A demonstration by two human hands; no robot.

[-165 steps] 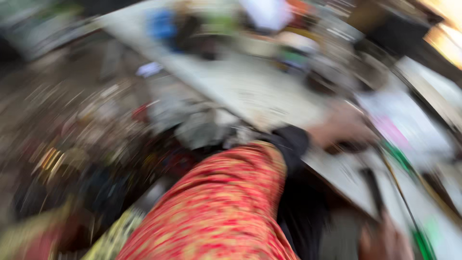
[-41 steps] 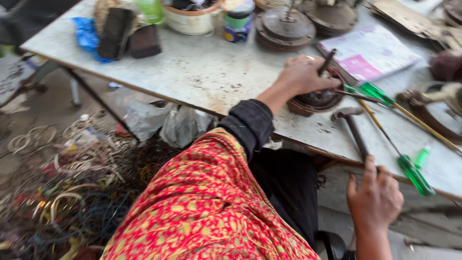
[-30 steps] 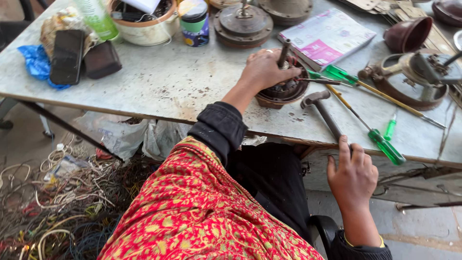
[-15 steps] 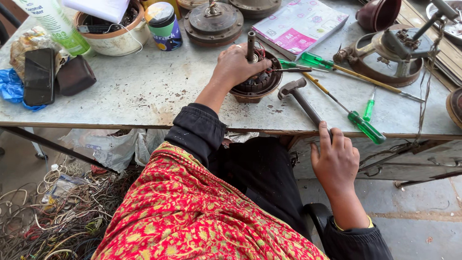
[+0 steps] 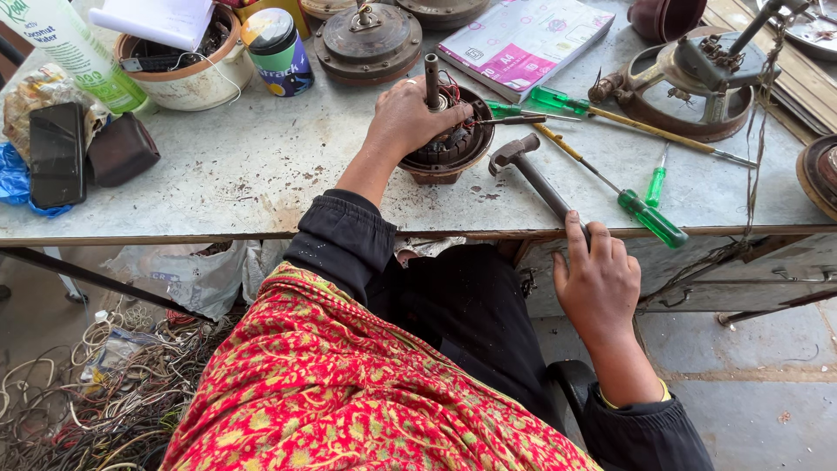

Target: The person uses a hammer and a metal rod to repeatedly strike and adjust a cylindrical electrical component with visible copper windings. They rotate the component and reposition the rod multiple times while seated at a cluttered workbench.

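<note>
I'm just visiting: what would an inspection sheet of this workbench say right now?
Surface: worn grey metal table, stained and scratched.
Job's things: round motor part with upright shaft; hammer beside it.
Clutter: green-handled screwdrivers, paper pack, tin can, bowl, more motor parts.
Hands: left hand rests on the motor part; right hand at the table edge, fingers on the hammer handle.
Cables: tangled wire heap on the floor.
Surroundings: plastic bags under the table, concrete floor.
</note>
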